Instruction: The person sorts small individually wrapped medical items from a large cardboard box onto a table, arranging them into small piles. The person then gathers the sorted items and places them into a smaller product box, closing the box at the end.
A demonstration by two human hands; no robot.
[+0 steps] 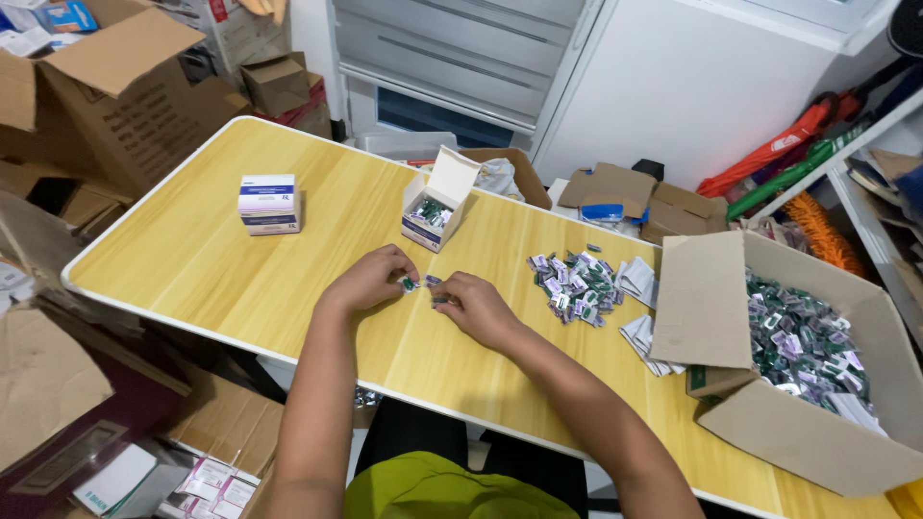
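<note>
Pinching small sachets [423,283] in both hands [370,279], open small box [433,213] holding sachets, big carton [769,384] full of them

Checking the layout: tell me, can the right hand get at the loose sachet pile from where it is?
Probably yes: the right hand rests on the table beside the sachet pile, with nothing between them.

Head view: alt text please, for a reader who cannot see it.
Two hands, left and right, pinch small sachets over a yellow table. A sachet pile lies to the right beside a full carton; an open box stands behind.
</note>
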